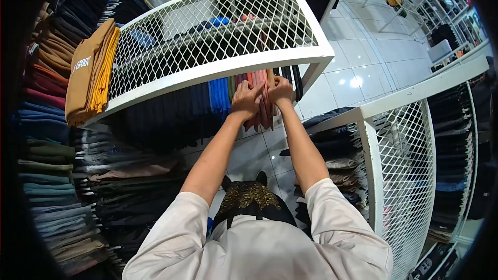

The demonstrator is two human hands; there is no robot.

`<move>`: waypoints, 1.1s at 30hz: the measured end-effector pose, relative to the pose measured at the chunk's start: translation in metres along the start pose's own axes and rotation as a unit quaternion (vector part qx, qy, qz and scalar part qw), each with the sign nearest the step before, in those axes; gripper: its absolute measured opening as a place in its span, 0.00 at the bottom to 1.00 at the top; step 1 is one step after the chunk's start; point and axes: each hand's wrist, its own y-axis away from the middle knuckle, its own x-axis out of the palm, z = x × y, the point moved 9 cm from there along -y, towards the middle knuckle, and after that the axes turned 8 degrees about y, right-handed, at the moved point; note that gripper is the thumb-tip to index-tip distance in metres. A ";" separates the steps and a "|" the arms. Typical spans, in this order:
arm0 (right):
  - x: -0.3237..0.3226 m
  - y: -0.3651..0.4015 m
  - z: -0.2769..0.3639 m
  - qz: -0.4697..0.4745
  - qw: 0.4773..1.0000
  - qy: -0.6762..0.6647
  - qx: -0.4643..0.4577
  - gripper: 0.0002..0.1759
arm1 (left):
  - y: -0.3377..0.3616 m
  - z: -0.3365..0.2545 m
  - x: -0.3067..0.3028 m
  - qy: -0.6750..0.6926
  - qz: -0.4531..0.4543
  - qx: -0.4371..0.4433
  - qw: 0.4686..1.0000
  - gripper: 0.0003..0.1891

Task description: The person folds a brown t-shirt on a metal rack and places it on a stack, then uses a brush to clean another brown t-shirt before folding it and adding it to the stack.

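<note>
Under the front edge of a white mesh-topped rack (pixel 218 67) hangs a row of garments, dark on the left, then blue (pixel 219 95), green, red and pink. My left hand (pixel 246 99) is closed at the red and pink garments (pixel 265 111), its fingers bent around cloth. Right beside it, my right hand (pixel 280 91) is closed on the edge of a pink-brown garment in the same group. The two hands nearly touch. Black hangers or garments (pixel 296 80) hang just right of my right hand.
Folded mustard garments (pixel 88 72) lie on the rack's left end. Stacked and hanging clothes (pixel 49 161) line the left side. A second white mesh rack (pixel 404 161) stands at the right, with dark clothes (pixel 337 150) beneath. Tiled floor (pixel 347 46) shows beyond.
</note>
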 end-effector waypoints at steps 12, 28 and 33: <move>-0.041 0.058 0.005 0.077 0.994 -0.040 0.061 0.16 | -0.004 0.003 0.006 0.003 0.020 -0.036 0.999 0.30; -0.089 0.209 -0.021 0.057 0.996 -0.029 0.061 0.15 | 0.027 0.008 0.004 0.159 0.072 -0.003 0.985 0.26; -0.126 0.276 -0.008 0.029 0.996 0.013 0.081 0.16 | 0.077 -0.010 -0.001 0.142 0.196 -0.048 0.969 0.30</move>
